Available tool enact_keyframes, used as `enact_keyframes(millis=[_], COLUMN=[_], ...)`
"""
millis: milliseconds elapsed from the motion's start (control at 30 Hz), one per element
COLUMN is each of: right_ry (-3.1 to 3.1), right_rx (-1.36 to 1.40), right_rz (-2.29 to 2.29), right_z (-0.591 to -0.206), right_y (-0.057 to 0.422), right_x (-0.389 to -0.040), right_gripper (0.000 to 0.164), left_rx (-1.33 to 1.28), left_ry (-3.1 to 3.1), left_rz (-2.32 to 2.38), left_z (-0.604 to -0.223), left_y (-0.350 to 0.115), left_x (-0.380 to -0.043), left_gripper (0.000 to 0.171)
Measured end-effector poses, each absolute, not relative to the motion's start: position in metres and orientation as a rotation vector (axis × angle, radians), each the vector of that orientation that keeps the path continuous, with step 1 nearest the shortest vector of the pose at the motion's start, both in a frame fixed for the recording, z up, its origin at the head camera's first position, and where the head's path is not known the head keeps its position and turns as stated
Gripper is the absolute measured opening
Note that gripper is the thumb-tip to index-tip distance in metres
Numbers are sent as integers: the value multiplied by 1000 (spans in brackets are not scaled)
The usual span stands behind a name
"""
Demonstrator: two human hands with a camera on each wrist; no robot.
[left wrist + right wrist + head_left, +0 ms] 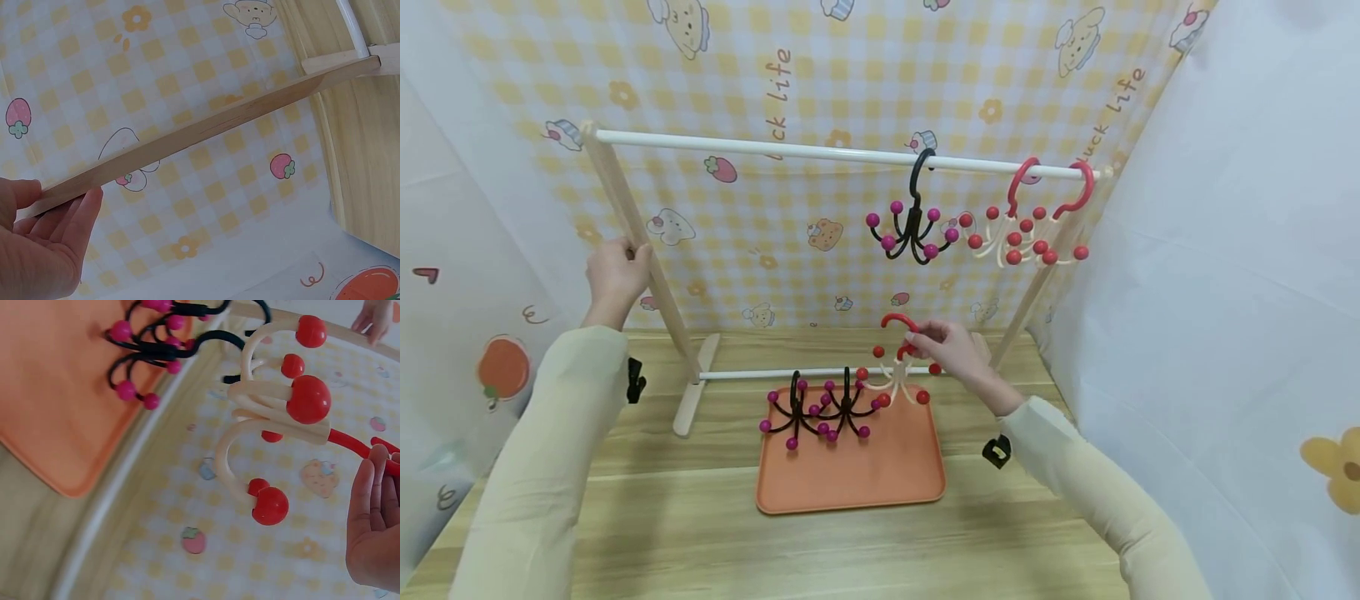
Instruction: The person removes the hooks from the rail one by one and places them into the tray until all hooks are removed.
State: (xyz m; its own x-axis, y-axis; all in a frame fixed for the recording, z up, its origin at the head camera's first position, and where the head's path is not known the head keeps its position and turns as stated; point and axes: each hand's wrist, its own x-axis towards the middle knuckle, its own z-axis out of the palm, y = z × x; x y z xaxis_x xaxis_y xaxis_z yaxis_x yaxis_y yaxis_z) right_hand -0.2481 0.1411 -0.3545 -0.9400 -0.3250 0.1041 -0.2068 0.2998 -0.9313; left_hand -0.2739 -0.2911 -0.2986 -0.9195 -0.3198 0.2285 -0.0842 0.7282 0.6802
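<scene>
The rack's slanted leg is gripped by the left hand, apparently to steady it; at frame centre, the right hand fingers pinch the cream hanger's red hook, lifted above the orange tray.

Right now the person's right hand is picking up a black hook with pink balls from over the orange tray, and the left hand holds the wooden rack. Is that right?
Not quite. The right hand holds a cream hook with red balls, not a black one; the head view shows it over the orange tray. The two black hooks stay on the tray. The left hand does hold the wooden rack.
</scene>
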Motion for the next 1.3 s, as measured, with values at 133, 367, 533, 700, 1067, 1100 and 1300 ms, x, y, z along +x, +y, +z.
enact_keyframes(millis=[133, 367, 533, 700, 1067, 1100, 1300], right_ry=[2432, 2407, 2421, 2440, 2472, 2463, 2487], right_rx=[-412, -300, -318, -325, -339, -349, -336], right_rz=[-1750, -1801, -1817, -1837, -1978, -1999, -2022], right_z=[-377, -415, -436, -454, -467, -466, -460], right_y=[149, 157, 155, 151, 143, 142, 135], right_x=[-243, -238, -234, -231, -224, -223, -214], right_gripper=[19, 22, 17, 16, 14, 15, 15], left_rx=[316, 312, 308, 305, 318, 318, 319], left_ry=[-2599, -2600, -2603, -2605, -2613, -2614, -2612], left_rz=[-1009, -993, -985, -972, -986, -986, -980], left_z=[-299, -299, -299, -299, -298, -298, -298], left_y=[-291, -291, -292, -292, -290, -290, -290], left_x=[-274, -273, -273, -274, -274, -274, -273], left_gripper=[46, 45, 45, 45, 45, 44, 44])
